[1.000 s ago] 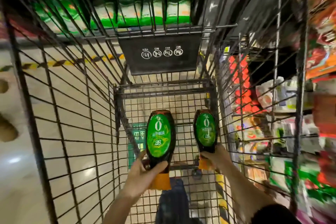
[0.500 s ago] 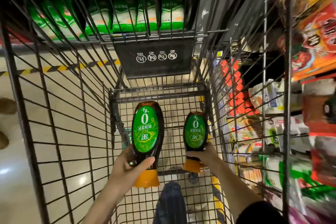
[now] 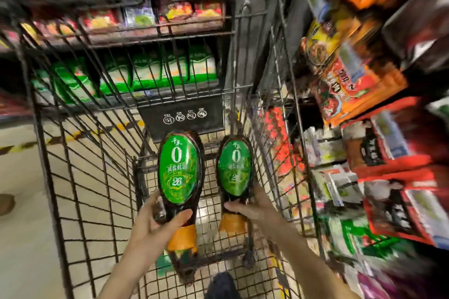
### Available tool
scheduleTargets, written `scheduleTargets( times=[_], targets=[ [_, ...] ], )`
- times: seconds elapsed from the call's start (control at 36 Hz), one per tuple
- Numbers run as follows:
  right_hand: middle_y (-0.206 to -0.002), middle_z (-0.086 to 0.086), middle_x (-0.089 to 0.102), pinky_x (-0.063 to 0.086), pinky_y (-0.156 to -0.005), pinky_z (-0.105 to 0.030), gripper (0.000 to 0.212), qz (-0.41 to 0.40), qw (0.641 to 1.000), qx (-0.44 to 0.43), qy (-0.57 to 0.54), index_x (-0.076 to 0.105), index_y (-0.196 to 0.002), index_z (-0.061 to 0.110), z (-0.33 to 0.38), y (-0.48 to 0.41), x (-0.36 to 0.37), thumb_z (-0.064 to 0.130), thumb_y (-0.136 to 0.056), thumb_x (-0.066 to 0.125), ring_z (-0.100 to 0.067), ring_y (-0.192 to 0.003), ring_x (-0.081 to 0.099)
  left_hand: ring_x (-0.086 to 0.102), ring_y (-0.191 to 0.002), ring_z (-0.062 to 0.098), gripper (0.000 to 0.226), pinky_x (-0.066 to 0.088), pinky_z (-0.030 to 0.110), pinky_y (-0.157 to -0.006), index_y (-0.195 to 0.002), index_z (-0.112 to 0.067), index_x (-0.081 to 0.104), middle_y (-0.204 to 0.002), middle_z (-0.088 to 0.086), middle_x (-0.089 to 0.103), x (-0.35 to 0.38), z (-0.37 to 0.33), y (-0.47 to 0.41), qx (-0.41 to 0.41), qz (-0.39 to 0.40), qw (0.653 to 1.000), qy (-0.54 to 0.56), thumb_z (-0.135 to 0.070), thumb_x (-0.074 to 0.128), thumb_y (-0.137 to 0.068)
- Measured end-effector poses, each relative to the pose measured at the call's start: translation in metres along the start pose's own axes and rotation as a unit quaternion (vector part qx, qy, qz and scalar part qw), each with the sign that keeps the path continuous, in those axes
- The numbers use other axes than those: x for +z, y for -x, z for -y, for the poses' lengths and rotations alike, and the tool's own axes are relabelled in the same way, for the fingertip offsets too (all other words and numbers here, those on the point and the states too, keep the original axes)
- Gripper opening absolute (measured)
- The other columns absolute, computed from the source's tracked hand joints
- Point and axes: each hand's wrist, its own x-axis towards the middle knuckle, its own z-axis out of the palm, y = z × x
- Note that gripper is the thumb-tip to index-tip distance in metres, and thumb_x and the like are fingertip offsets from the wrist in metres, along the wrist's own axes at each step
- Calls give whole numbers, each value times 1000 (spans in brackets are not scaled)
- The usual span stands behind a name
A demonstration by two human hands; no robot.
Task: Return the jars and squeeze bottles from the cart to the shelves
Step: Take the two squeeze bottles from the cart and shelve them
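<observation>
Two dark squeeze bottles with green oval labels and orange caps are held cap-down inside the black wire cart [image 3: 73,177]. My left hand [image 3: 155,223] grips the left squeeze bottle [image 3: 178,167] around its neck, thumb across the front. My right hand [image 3: 255,209] grips the right squeeze bottle [image 3: 234,167] at its neck. Both bottles are lifted above the cart floor, side by side and apart. No jars are visible in the cart.
Shelves [image 3: 379,153] packed with sachets and packets rise close on the right of the cart. Beyond the cart's front stands a shelf with green and white bags [image 3: 150,73] and red packets above. A black warning sign [image 3: 182,114] hangs on the cart. Light floor lies to the left.
Both hands have raised the bottles higher in the cart. The view has tilted upward, showing more of the shelves ahead and on the right.
</observation>
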Motion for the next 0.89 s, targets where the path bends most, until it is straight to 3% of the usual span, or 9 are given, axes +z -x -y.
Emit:
scheduleTargets(
  times=[0.11, 0.22, 0.39, 0.47, 0.58, 0.67, 0.75, 0.81, 0.89],
  targets=[
    [-124, -10, 59, 55, -91, -35, 89, -27, 991, -130, 15, 40, -132, 15, 34, 35, -2, 17, -57, 88, -15, -109, 62, 58, -102, 0, 88, 42, 13, -88, -136, -24, 37, -121, -13, 62, 5, -37, 9, 78, 30, 996, -21, -28, 84, -60],
    [-111, -5, 66, 55, -74, -16, 72, -46, 975, -216, 10, 46, -123, 22, 71, 81, -15, 3, -64, 83, -14, -102, 66, 64, -91, -8, 58, 50, 5, -76, -113, -24, 54, -95, -25, 71, 18, -78, 17, 180, 59, 980, -66, -15, 76, -60],
    [-92, 1, 65, 51, -66, -9, 59, -105, 943, -316, -18, 45, -104, 19, 111, 157, -52, -21, -68, 69, 2, -77, 68, 63, -87, 3, 73, 43, -1, -80, -128, -1, 43, -111, 9, 65, 60, -141, 45, 289, 92, 951, -57, -9, 78, -65],
    [-101, -6, 65, 52, -72, -13, 64, -143, 920, -362, -34, 45, -108, 13, 117, 201, -75, -22, -62, 72, 0, -84, 68, 60, -67, -13, 79, 45, -2, -66, -129, 5, 39, -95, 0, 71, 87, -167, 69, 308, 150, 939, -10, -10, 81, -63],
    [-99, 2, 68, 52, -68, -13, 58, -214, 889, -402, -44, 46, -100, 19, 114, 270, -106, -20, -65, 71, 1, -80, 69, 61, -67, -13, 102, 48, 2, -66, -109, -29, 45, -91, -4, 66, 123, -196, 113, 322, 198, 925, 42, -60, 87, -21],
    [-97, -6, 65, 54, -65, -15, 60, -276, 861, -423, -62, 45, -99, 22, 99, 320, -125, -19, -63, 72, 0, -75, 70, 61, -64, -9, 111, 50, 6, -62, -112, -31, 47, -95, 2, 61, 153, -204, 142, 353, 239, 903, 50, -68, 82, -14],
    [-112, -25, 58, 54, -70, -17, 66, -323, 828, -451, -81, 45, -106, 23, 78, 372, -137, -9, -59, 77, -3, -82, 70, 61, -61, -11, 98, 48, 3, -57, -121, -22, 43, -102, 22, 59, 185, -208, 183, 370, 281, 884, 40, -33, 94, -38],
    [-108, -9, 62, 53, -69, -14, 66, -359, 806, -462, -88, 45, -105, 25, 60, 404, -143, -13, -60, 76, 1, -82, 69, 61, -63, -15, 78, 46, 1, -57, -120, -21, 41, -110, 26, 56, 203, -204, 210, 396, 305, 866, 19, 16, 76, -60],
    [-97, 20, 63, 51, -68, -10, 58, -398, 775, -476, -121, 47, -95, 24, 28, 454, -146, -15, -61, 73, 9, -80, 66, 62, -67, -13, 80, 47, 1, -59, -125, -11, 40, -112, 19, 55, 227, -194, 253, 421, 355, 835, 0, 29, 65, -61]
  ],
)
